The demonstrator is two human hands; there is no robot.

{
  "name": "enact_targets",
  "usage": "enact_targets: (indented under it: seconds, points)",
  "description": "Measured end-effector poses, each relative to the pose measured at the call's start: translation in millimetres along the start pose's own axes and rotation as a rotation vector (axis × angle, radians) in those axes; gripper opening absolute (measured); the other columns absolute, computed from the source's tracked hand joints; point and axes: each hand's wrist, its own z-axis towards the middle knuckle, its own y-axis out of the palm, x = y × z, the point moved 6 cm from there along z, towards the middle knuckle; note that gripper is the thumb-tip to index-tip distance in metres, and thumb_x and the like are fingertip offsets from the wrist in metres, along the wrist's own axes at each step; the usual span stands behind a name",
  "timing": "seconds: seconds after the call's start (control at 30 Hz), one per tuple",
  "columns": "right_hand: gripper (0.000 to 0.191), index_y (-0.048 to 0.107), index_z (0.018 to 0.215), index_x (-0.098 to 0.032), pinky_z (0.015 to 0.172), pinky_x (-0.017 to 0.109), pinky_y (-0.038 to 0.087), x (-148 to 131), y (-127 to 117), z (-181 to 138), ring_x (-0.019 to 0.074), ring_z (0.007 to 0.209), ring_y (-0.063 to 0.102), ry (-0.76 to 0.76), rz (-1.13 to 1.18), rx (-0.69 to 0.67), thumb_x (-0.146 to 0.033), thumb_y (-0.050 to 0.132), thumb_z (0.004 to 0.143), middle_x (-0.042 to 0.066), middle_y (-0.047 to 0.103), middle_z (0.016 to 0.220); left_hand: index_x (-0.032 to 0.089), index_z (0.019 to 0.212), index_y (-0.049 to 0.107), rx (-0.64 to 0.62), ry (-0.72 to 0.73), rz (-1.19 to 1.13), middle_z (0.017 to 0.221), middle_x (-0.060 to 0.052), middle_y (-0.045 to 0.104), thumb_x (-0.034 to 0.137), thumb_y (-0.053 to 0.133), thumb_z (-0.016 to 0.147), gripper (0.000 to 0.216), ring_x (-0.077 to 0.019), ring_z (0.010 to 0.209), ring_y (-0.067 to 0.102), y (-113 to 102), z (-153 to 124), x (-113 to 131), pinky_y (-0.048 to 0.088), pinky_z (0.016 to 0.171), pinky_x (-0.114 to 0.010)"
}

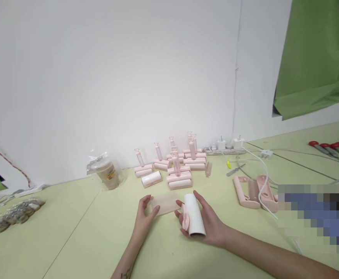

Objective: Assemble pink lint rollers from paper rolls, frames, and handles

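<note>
Seen from the room, a person at a pale green counter (99, 240) has the left hand (144, 215) pinched on the 9 o'clock end of a translucent pink piece (166, 204), while the grip of the right hand (211, 224) is wrapped around a white roll (194, 214) and a rounded pink part (185, 218), just beside that piece at its 4 o'clock. Pink-and-white rollers (179, 178) and upright loop-topped pieces (175, 164) are grouped at 12 o'clock from the hands. A bagged cup (110, 175) stands at 10 o'clock; between 2 and 3, a white cable (266, 173) crosses pink casings (251, 204).
</note>
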Motion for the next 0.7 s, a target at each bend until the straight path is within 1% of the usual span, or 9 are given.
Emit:
enact_targets:
  seconds: [0.07,0.1,0.2,0.27,0.3,0.4,0.53,0.63,0.7]
  points:
    - [0.049,0.057,0.102,-0.023,0.079,0.038,0.041,1,0,-1,0.0167,0.077,0.059,-0.023,0.004,0.035,-0.06,0.054,0.07,0.007,0.06,0.092,0.021,0.11,0.047,0.03,0.12,0.071,0.122,-0.01,0.045,0.038,0.065,0.065,0.051,-0.0256,0.12,0.035,1,-8,14,0.026,0.101,-0.045]
    - [0.049,0.056,0.102,-0.022,0.08,0.038,0.041,2,-1,0,0.0168,0.078,0.059,-0.035,0.002,0.05,-0.059,0.054,0.071,0.007,0.06,0.091,0.023,0.113,0.045,-0.006,0.199,0.115,0.123,-0.009,0.042,0.036,0.062,0.068,0.049,-0.025,0.121,0.033,6,-14,24,0.025,0.101,-0.045]
    - [0.042,0.056,0.1,-0.021,0.079,0.037,0.041,6,-6,4,0.0169,0.077,0.059,-0.094,-0.05,0.05,-0.053,0.054,0.074,0.004,0.062,0.081,0.027,0.112,0.051,-0.326,0.39,0.207,0.121,-0.009,0.043,0.036,0.062,0.071,0.043,-0.0253,0.118,0.036,34,-42,50,0.031,0.098,-0.043]
    - [0.033,0.055,0.098,-0.02,0.073,0.034,0.043,7,-9,7,0.016,0.072,0.059,-0.136,-0.089,0.028,-0.046,0.053,0.077,0.002,0.061,0.074,0.029,0.112,0.054,-0.496,0.413,0.224,0.12,-0.009,0.046,0.036,0.061,0.072,0.041,-0.0247,0.116,0.038,50,-58,58,0.033,0.097,-0.04]
    - [0.03,0.055,0.097,-0.02,0.07,0.032,0.043,7,-11,8,0.0153,0.069,0.059,-0.15,-0.101,0.02,-0.043,0.053,0.077,0.001,0.061,0.073,0.029,0.112,0.054,-0.528,0.403,0.219,0.119,-0.008,0.048,0.035,0.059,0.075,0.038,-0.024,0.114,0.039,54,-62,59,0.034,0.096,-0.039]
    - [0.026,0.055,0.094,-0.021,0.066,0.029,0.043,6,-16,10,0.0142,0.067,0.058,-0.167,-0.11,0.022,-0.04,0.053,0.077,0.0,0.061,0.075,0.029,0.106,0.06,-0.532,0.336,0.154,0.109,-0.007,0.057,0.033,0.054,0.079,0.028,-0.0223,0.108,0.045,57,-61,60,0.036,0.094,-0.037]
    - [0.025,0.054,0.093,-0.021,0.074,0.031,0.042,4,-15,7,0.014,0.074,0.058,-0.189,-0.144,0.05,-0.041,0.052,0.078,-0.001,0.061,0.078,0.027,0.095,0.066,-0.521,0.253,0.068,0.1,-0.005,0.063,0.032,0.056,0.077,0.021,-0.0209,0.101,0.051,49,-48,58,0.038,0.091,-0.033]
    - [0.023,0.052,0.095,-0.023,0.078,0.032,0.042,10,-11,3,0.0122,0.077,0.059,-0.166,-0.294,0.094,-0.041,0.048,0.081,-0.002,0.062,0.082,0.023,0.094,0.066,-0.338,0.063,-0.077,0.09,-0.005,0.065,0.035,0.052,0.079,0.024,-0.0185,0.083,0.057,33,-34,49,0.044,0.079,-0.03]
    - [0.024,0.053,0.094,-0.021,0.07,0.031,0.044,19,-8,1,0.0117,0.066,0.06,-0.1,-0.406,0.099,-0.041,0.046,0.082,-0.001,0.062,0.075,0.02,0.097,0.063,-0.182,-0.05,-0.209,0.088,-0.004,0.064,0.038,0.052,0.078,0.028,-0.0166,0.077,0.056,24,-31,42,0.045,0.073,-0.027]
